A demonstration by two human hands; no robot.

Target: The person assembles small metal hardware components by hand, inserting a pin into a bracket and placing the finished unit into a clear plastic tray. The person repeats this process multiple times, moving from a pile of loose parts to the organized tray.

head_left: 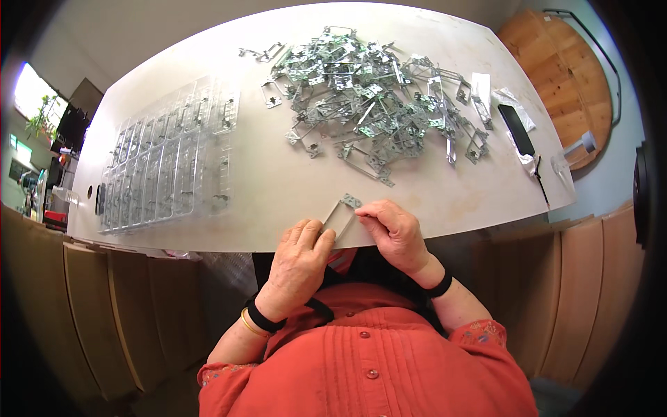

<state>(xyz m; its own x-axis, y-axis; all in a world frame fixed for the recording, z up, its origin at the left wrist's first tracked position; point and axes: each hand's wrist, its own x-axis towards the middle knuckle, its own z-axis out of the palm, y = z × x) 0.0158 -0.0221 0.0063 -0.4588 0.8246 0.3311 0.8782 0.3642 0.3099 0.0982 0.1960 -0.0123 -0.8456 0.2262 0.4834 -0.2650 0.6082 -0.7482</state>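
A thin rectangular metal bracket frame [332,217] is at the table's near edge, with a punched plate at its far end. My left hand [303,249] is closed on the near left part of this frame, and the fingers cover that end. My right hand [393,233] makes a pinch, thumb against forefinger, right beside the punched plate. Whatever is between those fingertips is too small to make out. Beyond both hands lies a large tangled heap of similar metal bracket frames [368,97].
Clear plastic trays [163,156] with slots holding metal parts lie on the left of the white table [271,174]. At the right are a black phone-like object [516,129], white plastic bags [480,92] and a thin black tool [540,182]. A round wooden tabletop [556,76] leans behind.
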